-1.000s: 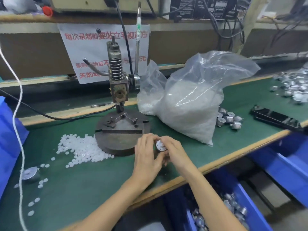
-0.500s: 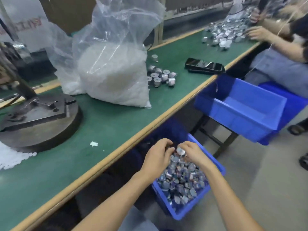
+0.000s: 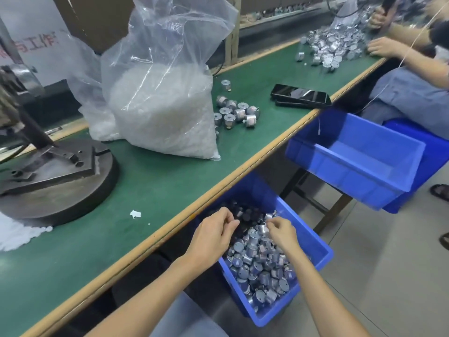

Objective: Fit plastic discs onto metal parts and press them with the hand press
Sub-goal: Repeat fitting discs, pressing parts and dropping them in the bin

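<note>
**Both hands down in the parts bin, nobody on the press**

Both hands are below the counter (image 3: 145,190) edge rn, over the blue bin (image 3: 311,239) that's loaded w/ metal parts (image 3: 262,271). Left hand (image 3: 213,235) hovers over the bin's near-left side. Its fingers are loosely curled, thumb close to the forefinger, nothing visible btwn them. Right hand (image 3: 281,233) is near it but not touching. Its fingers are narrow, tips right at one silver part on top of the heap. Can't tell if it's actually gripping that part or just touching it.

Up on the counter, the hand press (image 3: 56,181) stands at the left on its round dark base, w/ loose plastic discs (image 3: 14,234) spilled beside the base at the far left edge. A big clear bag (image 3: 160,113) of more white discs stands to the right of the press, and a small cluster (image 3: 233,110) of silver parts lies just beside the bag. There's a tiny white scrap (image 3: 135,214) on the green mat in front of the base, and a black phone (image 3: 301,96) further along near the counter edge. A second bin (image 3: 352,156), also blue, sits past the first one, off the counter. At the far end another person's hand (image 3: 381,46) rests by a far pile (image 3: 332,47) of parts.
</note>
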`<state>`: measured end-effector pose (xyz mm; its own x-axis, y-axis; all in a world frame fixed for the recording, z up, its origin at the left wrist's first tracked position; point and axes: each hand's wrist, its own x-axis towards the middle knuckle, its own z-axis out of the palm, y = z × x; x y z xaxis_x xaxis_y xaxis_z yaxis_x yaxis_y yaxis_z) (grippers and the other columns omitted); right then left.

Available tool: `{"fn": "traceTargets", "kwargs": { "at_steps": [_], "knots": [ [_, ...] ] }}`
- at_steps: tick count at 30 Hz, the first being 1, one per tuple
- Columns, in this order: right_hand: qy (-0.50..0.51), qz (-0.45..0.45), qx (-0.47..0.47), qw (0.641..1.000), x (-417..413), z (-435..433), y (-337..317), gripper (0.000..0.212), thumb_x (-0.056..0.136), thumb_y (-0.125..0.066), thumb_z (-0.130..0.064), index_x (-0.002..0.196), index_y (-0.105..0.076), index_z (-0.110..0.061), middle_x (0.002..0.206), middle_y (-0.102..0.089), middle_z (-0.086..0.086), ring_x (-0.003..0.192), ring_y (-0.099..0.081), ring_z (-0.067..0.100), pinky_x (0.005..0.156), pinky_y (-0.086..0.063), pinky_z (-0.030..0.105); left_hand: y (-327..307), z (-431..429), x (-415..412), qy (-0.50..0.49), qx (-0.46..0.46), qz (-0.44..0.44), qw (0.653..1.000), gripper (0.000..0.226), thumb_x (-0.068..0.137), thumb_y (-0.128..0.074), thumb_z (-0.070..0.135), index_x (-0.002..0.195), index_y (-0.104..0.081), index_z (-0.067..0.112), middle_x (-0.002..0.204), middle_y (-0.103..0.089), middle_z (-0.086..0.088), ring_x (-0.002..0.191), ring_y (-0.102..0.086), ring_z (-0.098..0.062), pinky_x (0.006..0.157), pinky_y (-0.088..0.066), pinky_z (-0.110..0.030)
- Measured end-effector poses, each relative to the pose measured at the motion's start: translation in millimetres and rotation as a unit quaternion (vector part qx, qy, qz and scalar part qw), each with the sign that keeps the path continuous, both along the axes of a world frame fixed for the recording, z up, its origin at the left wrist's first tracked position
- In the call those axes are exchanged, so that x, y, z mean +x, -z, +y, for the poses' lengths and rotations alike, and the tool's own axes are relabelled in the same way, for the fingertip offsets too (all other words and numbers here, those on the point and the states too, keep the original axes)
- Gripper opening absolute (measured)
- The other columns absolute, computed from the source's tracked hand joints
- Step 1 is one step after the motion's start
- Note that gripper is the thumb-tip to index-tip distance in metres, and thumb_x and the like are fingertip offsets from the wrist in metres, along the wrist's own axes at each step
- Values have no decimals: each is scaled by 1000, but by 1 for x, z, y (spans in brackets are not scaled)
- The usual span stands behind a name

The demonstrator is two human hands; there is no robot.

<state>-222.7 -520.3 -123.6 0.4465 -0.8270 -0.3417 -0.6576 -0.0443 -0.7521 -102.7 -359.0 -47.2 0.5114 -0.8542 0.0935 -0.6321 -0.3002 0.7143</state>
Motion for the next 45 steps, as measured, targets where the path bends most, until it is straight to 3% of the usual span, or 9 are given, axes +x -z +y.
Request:
{"fn": "traceTargets", "kwargs": {
  "at_steps": [6, 12, 20, 24, 28, 32, 36, 42, 45],
  "knots": [
    [28, -133, -117, 984, 44, 8, -66, 23, 90, -56, -21, 72, -63, -9, 62, -59, 2, 60, -50, 16, 63, -44, 33, -29, 14, 8, 3, -81, -17, 997, 19, 94, -51, 32, 78, -45, 23, 63, -50, 7, 61, -45, -12, 56, -35, -20],
    [-21, -296, -223, 929, 99, 52, -134, 51, 88, -56, -11, 50, -25, -25, 43, -30, -6, 48, -25, 9, 50, -22, 26, -68, 48, 38, -60, -139, -29, 988, 18, 92, -52, 29, 77, -44, 23, 62, -47, 10, 56, -40, -5, 55, -30, -21],
    [-213, -387, -195, 876, 184, 144, -185, 41, 86, -51, -25, 56, -45, 2, 48, -36, -1, 48, -30, 7, 49, -25, 20, -120, 141, 105, -158, -138, -111, 972, 20, 93, -54, 25, 78, -43, 18, 61, -46, 8, 55, -39, -8, 55, -35, -30],
    [-304, -417, -181, 837, 220, 209, -205, 36, 85, -53, -23, 51, -42, -19, 46, -40, -7, 49, -33, 6, 51, -28, 18, -147, 182, 131, -250, -114, -156, 949, 18, 92, -53, 21, 78, -42, 20, 59, -44, 11, 60, -39, -17, 61, -34, -34],
    [-405, -436, -179, 783, 245, 280, -211, 39, 88, -56, -12, 53, -40, -17, 47, -35, -7, 50, -32, 8, 50, -25, 20, -162, 228, 153, -334, 31, -227, 914, 11, 81, -52, 14, 81, -43, 21, 79, -58, 2, 80, -48, -26, 77, -29, -34],
    [-467, -439, -141, 754, 270, 339, -223, 49, 89, -57, -4, 52, -33, -24, 43, -32, -9, 48, -30, 6, 48, -24, 17, -178, 289, 165, -376, 87, -285, 877, 13, 78, -53, 14, 83, -43, 20, 87, -60, 1, 91, -51, -26, 70, -20, -30],
    [-545, -442, -138, 699, 287, 402, -249, 46, 90, -56, -8, 54, -35, -26, 44, -35, -10, 47, -34, 5, 48, -27, 15, -202, 357, 166, -416, 117, -301, 850, 21, 76, -52, 10, 85, -38, 22, 75, -44, 9, 90, -49, -27, 72, -22, -33],
    [-634, -435, -157, 620, 302, 488, -272, 22, 88, -56, -7, 67, -51, -10, 55, -47, -6, 54, -38, 11, 56, -34, 23, -203, 453, 162, -509, 30, -184, 840, 16, 81, -47, 1, 88, -42, 14, 92, -62, -11, 91, -56, -35, 77, -42, -43],
    [-730, -326, -212, 562, 309, 526, -269, 15, 87, -52, -10, 73, -49, -15, 72, -56, 4, 70, -48, 26, 64, -37, 33, -191, 495, 161, -499, 219, -98, 833, 20, 80, -50, 3, 99, -51, 11, 101, -64, -11, 97, -59, -34, 75, -48, -37]
  ]
}}
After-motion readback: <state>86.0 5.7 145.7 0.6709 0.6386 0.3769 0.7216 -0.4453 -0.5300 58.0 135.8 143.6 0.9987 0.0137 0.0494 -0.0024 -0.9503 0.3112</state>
